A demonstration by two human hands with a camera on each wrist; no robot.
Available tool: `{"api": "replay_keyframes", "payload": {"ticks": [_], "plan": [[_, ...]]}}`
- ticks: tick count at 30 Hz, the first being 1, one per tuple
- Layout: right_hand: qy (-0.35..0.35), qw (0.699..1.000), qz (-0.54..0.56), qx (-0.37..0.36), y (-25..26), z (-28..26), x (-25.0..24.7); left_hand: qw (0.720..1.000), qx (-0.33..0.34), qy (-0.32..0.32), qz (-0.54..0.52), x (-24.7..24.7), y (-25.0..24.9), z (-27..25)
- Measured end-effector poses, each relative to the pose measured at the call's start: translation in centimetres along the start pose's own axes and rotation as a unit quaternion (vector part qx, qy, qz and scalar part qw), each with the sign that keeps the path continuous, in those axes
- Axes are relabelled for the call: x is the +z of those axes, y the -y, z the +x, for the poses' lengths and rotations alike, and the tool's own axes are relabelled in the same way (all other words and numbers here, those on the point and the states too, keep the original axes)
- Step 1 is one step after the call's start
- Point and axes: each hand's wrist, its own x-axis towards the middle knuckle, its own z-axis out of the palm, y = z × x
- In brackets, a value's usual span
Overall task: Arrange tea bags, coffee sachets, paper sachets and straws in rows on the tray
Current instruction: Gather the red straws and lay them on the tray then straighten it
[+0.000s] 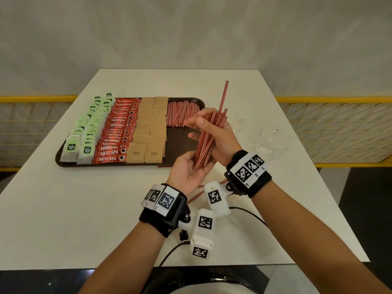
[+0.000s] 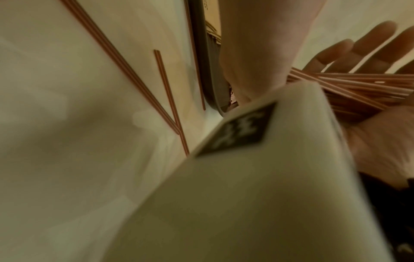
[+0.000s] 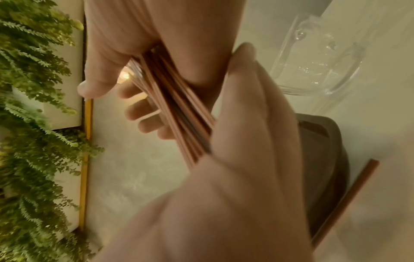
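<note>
Two hands on one bundle of straws [image 1: 206, 141]: left hand [image 1: 189, 166] cups the bottom, right hand [image 1: 216, 132] wraps the top. Two clear glasses [image 1: 273, 141] sit right of the tray [image 1: 63, 154].

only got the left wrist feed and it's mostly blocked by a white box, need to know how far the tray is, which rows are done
Observer: The tray holds tea bags, coffee sachets and brown sugar sachets in full rows; straws cover only its far right part.
Operator: what's the right hand doing
Observer: The right hand grips a straw bundle near its top; the left hand cups the bottom.
Operator: anything beside the tray
Observer: Clear glass cups lie on the table, right of the tray.
</note>
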Motion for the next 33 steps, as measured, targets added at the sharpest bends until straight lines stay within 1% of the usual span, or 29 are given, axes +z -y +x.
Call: {"api": "replay_keyframes", "payload": {"ticks": [3,7,9,11,12,15,19,23,26,28,31,33], "plan": [[-0.017,0.999,-0.036,-0.032,0.2,0.2,0.0,1.0,0.0,-0.007,-0.008,0.0,0.3,0.4],[-0.032,0.991,-0.1,-0.078,0.3,-0.1,0.5,1.0,-0.019,-0.019,0.0,-0.1,0.7,0.6],[-0.006,0.988,-0.123,-0.097,0.2,-0.7,0.8,0.999,-0.018,-0.029,0.032,-0.1,0.9,0.7],[0.033,0.985,-0.151,-0.079,-0.4,-1.1,1.1,0.998,-0.001,-0.032,0.06,-0.2,1.2,0.8],[0.04,0.983,-0.163,-0.07,-0.6,-1.2,1.1,0.997,0.007,-0.033,0.068,-0.3,1.3,0.9],[0.02,0.979,-0.192,-0.057,-0.8,-0.7,1.0,0.997,0.017,-0.047,0.062,-0.6,1.6,1.2],[-0.015,0.984,-0.173,-0.038,-0.6,0.3,0.8,0.996,0.032,-0.077,0.028,-0.2,0.6,1.4],[0.011,0.989,-0.149,-0.011,-0.5,0.7,0.7,0.994,0.053,-0.093,0.0,0.5,-0.4,1.8],[0.028,0.978,-0.204,0.02,-0.8,0.4,1.0,0.992,0.04,-0.102,0.063,0.5,-0.3,2.0],[0.022,0.968,-0.248,0.024,-1.3,0.3,1.1,0.989,0.038,-0.117,0.084,0.5,0.0,2.3],[0.007,0.966,-0.256,0.032,-1.8,0.1,1.2,0.982,0.034,-0.153,0.107,0.3,0.3,2.3],[0.012,0.962,-0.272,0.035,-1.7,-0.1,1.5,0.977,0.034,-0.143,0.153,0.2,0.4,2.2]]}}
